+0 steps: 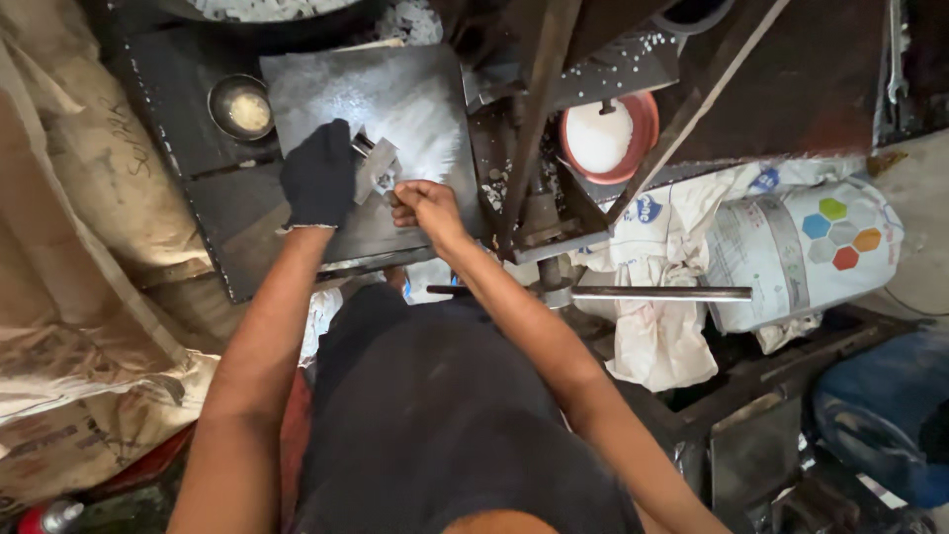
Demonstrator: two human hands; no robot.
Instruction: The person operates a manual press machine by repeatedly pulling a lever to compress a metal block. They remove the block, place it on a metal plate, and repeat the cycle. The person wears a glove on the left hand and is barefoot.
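My left hand (318,174), in a black glove, rests on a dark metal plate (415,99) and holds a small grey metal piece (377,170). My bare right hand (425,205) is closed in a fist just to the right of that piece, touching its near side; what it grips is hidden by the fingers. White powder is smeared across the plate beyond the hands.
A small metal bowl (241,107) sits left of the plate. A red bowl of white material (603,136) lies right, behind slanted steel bars (529,129). A metal lever rod (662,294) juts right. Brown sacks (79,247) fill the left, white bags (801,247) the right.
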